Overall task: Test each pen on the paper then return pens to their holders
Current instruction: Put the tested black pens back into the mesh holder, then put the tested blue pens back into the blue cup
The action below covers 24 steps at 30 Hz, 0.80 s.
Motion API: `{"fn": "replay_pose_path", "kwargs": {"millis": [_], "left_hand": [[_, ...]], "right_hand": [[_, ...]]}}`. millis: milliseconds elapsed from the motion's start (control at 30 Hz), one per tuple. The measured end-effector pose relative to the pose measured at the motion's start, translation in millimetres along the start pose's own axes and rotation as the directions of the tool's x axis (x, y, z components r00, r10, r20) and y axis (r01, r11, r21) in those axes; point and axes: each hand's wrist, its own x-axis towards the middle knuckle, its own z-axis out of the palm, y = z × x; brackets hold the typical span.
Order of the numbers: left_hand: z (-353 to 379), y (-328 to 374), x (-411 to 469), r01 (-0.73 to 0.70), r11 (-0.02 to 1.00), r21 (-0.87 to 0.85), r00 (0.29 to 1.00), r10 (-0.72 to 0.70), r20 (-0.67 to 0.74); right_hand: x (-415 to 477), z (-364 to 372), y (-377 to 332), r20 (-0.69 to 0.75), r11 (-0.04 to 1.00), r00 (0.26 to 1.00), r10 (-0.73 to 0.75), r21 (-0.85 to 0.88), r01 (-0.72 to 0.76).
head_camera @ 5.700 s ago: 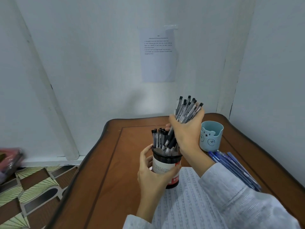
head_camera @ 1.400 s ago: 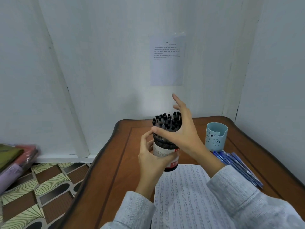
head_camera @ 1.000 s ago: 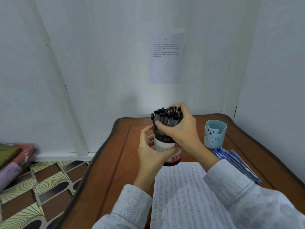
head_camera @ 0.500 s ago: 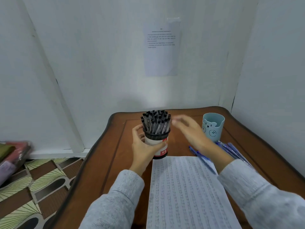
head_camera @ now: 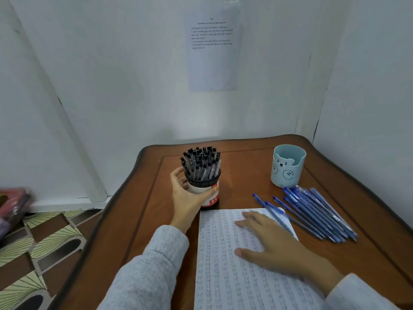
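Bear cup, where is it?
In the head view, the bear cup stands far right on the table, just behind the loose blue pens.

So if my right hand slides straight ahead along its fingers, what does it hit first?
Probably the cup of black pens that the left hand grips; only paper lies before the right hand.

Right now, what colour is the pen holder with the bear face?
The bear-face pen holder is light blue, its face drawn in dark lines. The head view, the only one, shows it clearly.
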Motion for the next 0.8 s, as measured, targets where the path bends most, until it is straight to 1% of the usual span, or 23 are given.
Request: {"fn": "replay_pose_path", "kwargs": {"millis": [133, 433, 533, 633, 733, 800], "left_hand": [[-0.7, -5.8, 4.3, 0.003, 1.000, 0.012, 1.000, -0.004, 0.005], [-8.1, -1.5, 4.5, 0.040, 0.999, 0.008, 0.997, -0.041, 0.068], [-9.8, -0.7, 1.5, 0.051, 0.999, 0.012, 0.996, -0.052, 0.078], [-9.9, 2.3, -0.8, 0.054, 0.997, 0.046, 0.994, -0.058, 0.089], [-11.1, 6.9, -10.0, 0.056, 0.991, 0.123, 0.993, -0.068, 0.100], [-10.0, 9.7, -24.5, 0.037, 0.984, 0.173, 0.998, -0.045, 0.043]], "right_hand": [[-0.4, 0.9, 4.1, 0.017, 1.000, 1.000, -0.005, -0.005, 0.005], [-3.0, 1.8, -1.4, -0.030, 0.999, 1.000, -0.002, -0.037, 0.001], [-3.0, 3.4, 0.2, -0.031, 1.000, 1.000, 0.000, -0.022, -0.001], [-3.2, 3.4, 1.5, -0.022, 1.000, 1.000, -0.009, -0.015, 0.009], [-3.6, 3.9, 1.9, -0.011, 1.000, 1.000, 0.000, -0.009, 0.000], [-8.1, 2.7, 4.3, -0.072, 1.000, 0.997, -0.014, 0.021, 0.015]]}}
